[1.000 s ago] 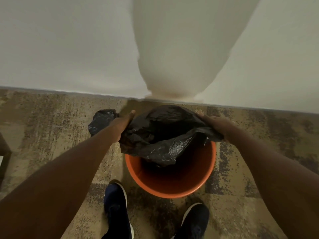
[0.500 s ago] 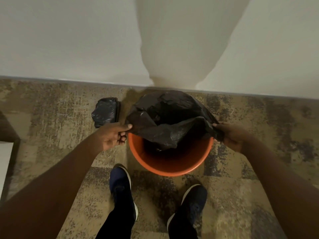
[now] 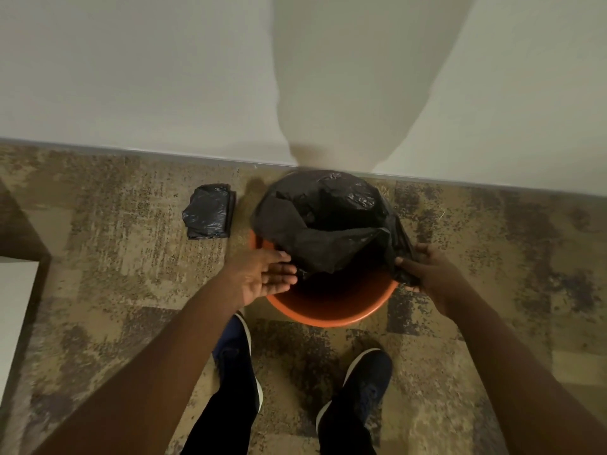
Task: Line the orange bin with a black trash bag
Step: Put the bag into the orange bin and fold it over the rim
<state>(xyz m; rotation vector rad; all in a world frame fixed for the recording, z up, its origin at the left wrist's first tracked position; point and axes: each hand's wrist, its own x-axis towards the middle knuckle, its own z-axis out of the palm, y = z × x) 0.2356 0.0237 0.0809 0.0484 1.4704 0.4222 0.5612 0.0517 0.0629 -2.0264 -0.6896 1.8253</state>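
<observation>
The orange bin (image 3: 331,315) stands on the carpet against the wall. A crumpled black trash bag (image 3: 325,224) covers its far half and droops into the opening; the near orange rim stays bare. My left hand (image 3: 262,277) lies over the bin's left rim, palm up with fingers spread, touching the bag's lower edge but holding nothing. My right hand (image 3: 423,270) pinches the bag's edge at the right rim.
A folded stack of black bags (image 3: 208,211) lies on the carpet left of the bin. A white wall with a rounded white column (image 3: 361,77) rises just behind it. My two dark shoes (image 3: 358,389) stand in front. A white furniture edge (image 3: 13,316) is at far left.
My left hand let go of the bag's left edge and opened flat over the rim. The bag settled further over the back of the bin. My right hand keeps its hold.
</observation>
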